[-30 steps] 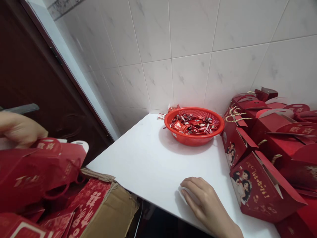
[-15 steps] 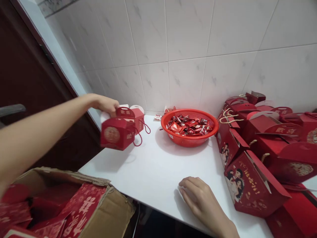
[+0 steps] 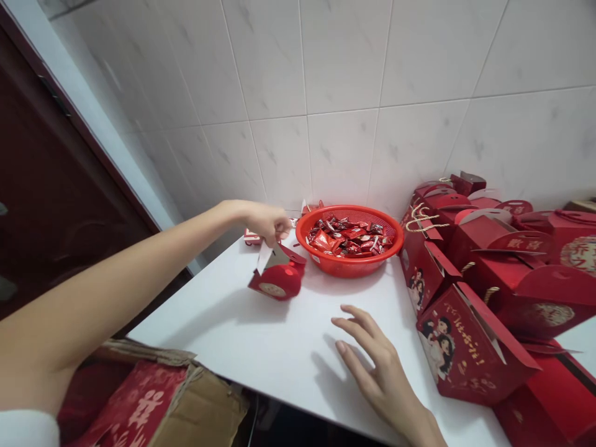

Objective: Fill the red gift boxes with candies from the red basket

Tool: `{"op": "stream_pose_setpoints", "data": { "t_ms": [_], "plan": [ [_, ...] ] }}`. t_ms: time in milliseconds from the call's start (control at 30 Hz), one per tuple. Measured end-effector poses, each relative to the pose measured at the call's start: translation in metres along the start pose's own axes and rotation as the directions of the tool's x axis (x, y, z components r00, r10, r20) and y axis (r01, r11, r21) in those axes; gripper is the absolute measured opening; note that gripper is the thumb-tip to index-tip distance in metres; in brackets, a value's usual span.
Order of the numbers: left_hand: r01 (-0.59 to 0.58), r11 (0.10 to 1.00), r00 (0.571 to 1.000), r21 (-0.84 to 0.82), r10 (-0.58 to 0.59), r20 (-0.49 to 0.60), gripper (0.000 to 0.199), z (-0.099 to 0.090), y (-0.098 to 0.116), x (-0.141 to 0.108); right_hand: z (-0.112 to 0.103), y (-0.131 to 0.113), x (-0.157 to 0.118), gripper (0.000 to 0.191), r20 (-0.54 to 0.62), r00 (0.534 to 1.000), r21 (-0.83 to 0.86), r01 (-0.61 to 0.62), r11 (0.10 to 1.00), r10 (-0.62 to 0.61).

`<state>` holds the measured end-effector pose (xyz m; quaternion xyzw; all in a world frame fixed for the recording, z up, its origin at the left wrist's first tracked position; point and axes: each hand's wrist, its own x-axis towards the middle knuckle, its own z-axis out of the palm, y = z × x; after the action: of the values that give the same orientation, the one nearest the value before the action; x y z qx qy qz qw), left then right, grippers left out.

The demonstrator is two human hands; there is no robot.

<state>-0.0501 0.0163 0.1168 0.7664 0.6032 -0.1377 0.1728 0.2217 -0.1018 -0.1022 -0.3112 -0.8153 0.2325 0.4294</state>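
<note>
My left hand (image 3: 269, 222) reaches across from the left, closed on the upper flap of a small red candy box (image 3: 279, 282). The box hangs tilted over the white table (image 3: 223, 316), with a round gold emblem on its side. Just right of it stands a red plastic basket (image 3: 351, 270) heaped with wrapped candies (image 3: 351, 237). My right hand (image 3: 379, 366) hovers palm-down over the table's front part, fingers apart, holding nothing. Behind my left hand, part of another red-and-white box (image 3: 252, 237) shows near the wall; the hand and forearm cover the rest.
Many red gift boxes (image 3: 479, 341), some with rope handles, crowd the table's right side. An open cardboard carton (image 3: 209, 403) with flat red packaging (image 3: 139, 397) sits at the lower left, by the front edge. A tiled wall (image 3: 344, 143) closes off the back.
My left hand has carried a red box rightward from the table's left end, toward the basket. My right hand has lifted slightly and spread its fingers. The view has shifted a little.
</note>
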Motion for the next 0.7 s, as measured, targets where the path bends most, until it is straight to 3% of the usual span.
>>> {"op": "stream_pose_setpoints", "data": {
  "t_ms": [100,200,267,400,500,567,700],
  "plan": [
    [-0.237,0.969,0.967,-0.067,0.242,0.081,0.007,0.016,0.027,0.004,-0.004,-0.004,0.011,0.034,-0.097,0.995,-0.003,-0.018,1.000,0.018],
    [-0.434,0.888,0.891,-0.151,0.448,0.076,0.013,0.038,0.043,0.010,-0.009,-0.006,0.023,0.035,-0.069,0.997,-0.052,-0.038,0.998,0.035],
    [-0.503,0.851,0.856,-0.151,0.514,0.050,0.019,0.054,0.050,0.014,-0.010,-0.008,0.031,0.034,-0.017,0.999,-0.123,-0.039,0.992,0.037],
    [-0.556,0.825,0.830,-0.101,0.557,-0.015,0.033,0.083,0.054,0.018,-0.007,-0.016,0.044,0.038,0.156,0.984,-0.288,-0.043,0.957,0.091],
    [-0.568,0.821,0.823,-0.051,0.567,-0.041,0.033,0.094,0.051,0.017,-0.005,-0.023,0.051,0.030,0.242,0.955,-0.347,-0.082,0.934,0.173],
    [-0.558,0.830,0.829,-0.013,0.557,-0.047,0.030,0.097,0.047,0.014,-0.005,-0.024,0.054,0.023,0.244,0.949,-0.314,-0.118,0.942,0.201],
    [-0.474,0.876,0.874,0.087,0.481,-0.076,0.032,0.098,0.040,0.010,-0.012,-0.025,0.058,0.024,0.150,0.971,-0.088,-0.174,0.981,0.186]
  ]
}}
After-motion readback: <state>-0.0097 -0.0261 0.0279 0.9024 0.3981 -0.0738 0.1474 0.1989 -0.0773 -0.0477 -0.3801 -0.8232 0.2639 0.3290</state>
